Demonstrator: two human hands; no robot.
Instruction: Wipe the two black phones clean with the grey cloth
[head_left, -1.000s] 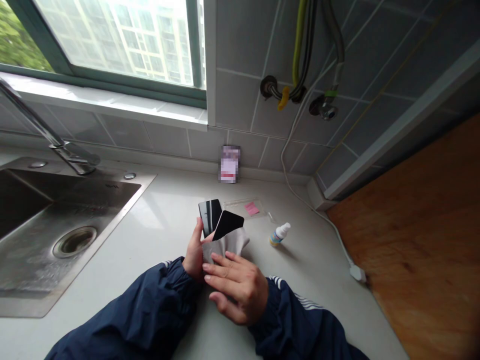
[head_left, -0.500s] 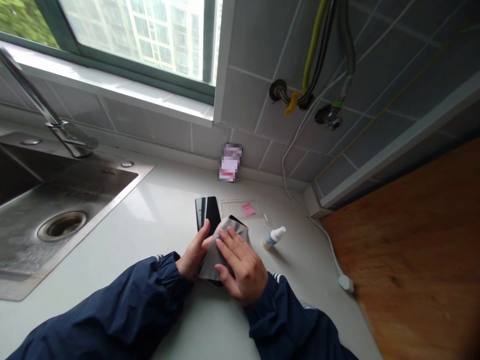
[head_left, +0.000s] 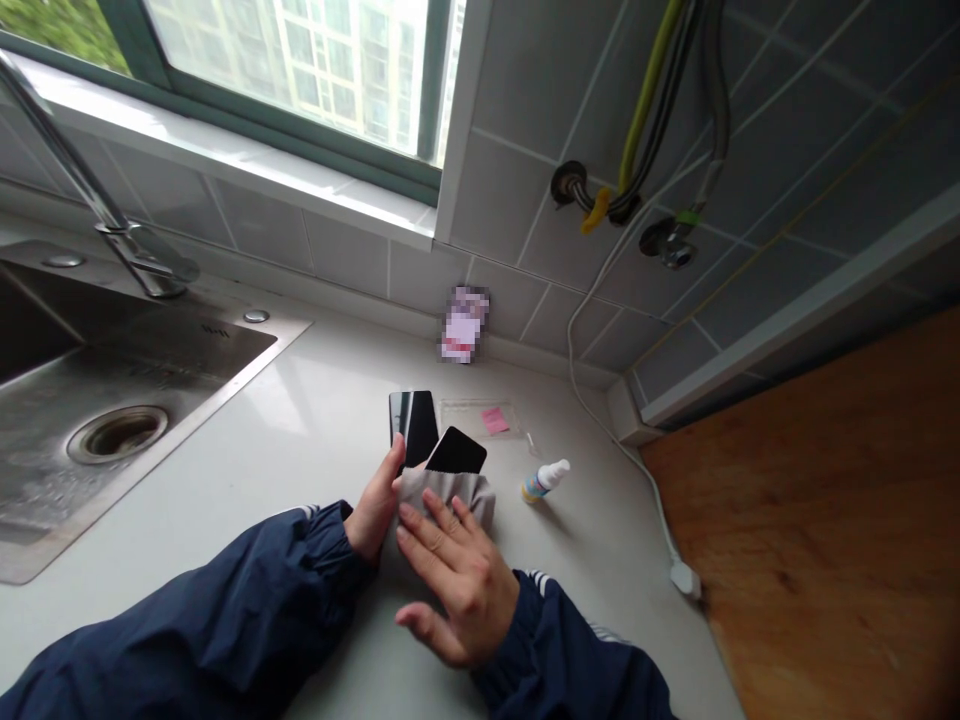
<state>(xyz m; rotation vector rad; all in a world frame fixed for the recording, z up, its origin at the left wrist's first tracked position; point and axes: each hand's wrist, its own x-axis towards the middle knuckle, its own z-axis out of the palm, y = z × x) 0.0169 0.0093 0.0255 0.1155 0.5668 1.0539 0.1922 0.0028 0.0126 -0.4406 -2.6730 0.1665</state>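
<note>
My left hand point(head_left: 373, 505) grips a glossy black smartphone point(head_left: 412, 425) by its lower edge, holding it tilted up from the counter. Its lower part is hidden behind my fingers. Beside it, a second black phone-like slab point(head_left: 456, 450) sticks out of a grey microfibre cloth point(head_left: 450, 490), which wraps its lower part. My right hand point(head_left: 454, 585) lies flat with its fingers on the cloth, its thumb spread away below. I cannot tell what supports the slab under the cloth.
A clear plastic sleeve point(head_left: 480, 418) with a pink note and a small spray bottle point(head_left: 544, 483) lie on the white counter point(head_left: 315, 420). To the left is a steel sink point(head_left: 112, 435) with a faucet point(head_left: 142, 262). A wooden board point(head_left: 810, 520) lies to the right.
The cloth has slid down and uncovered the top of the second black slab. My right hand has moved down and back toward me. The view has shifted slightly.
</note>
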